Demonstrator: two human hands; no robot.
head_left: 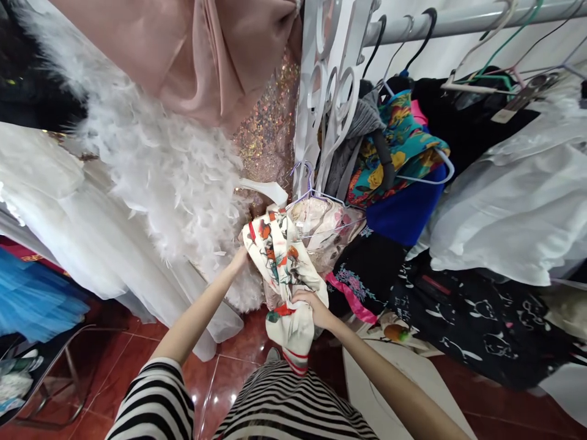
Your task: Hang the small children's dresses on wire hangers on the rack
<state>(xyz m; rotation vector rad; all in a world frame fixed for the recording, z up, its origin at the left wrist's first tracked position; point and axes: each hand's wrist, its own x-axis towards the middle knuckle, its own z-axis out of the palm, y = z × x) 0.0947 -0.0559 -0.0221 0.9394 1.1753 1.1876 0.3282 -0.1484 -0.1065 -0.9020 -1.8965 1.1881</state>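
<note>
A cream garment with an orange, red and green print and red-striped trim hangs bunched in front of me. My left hand grips its upper left side, with the fingers mostly hidden behind the cloth. Lower down, my right hand is closed on a fold at the right side. A white hanger shows just above the garment; whether it sits inside the neck I cannot tell. Right behind are purple hangers and a pale floral sheer garment.
A rail on the right carries many clothes, among them a teal floral piece and a white garment. White feathery clothing and a pink satin garment hang left. A white stool-like surface stands below right.
</note>
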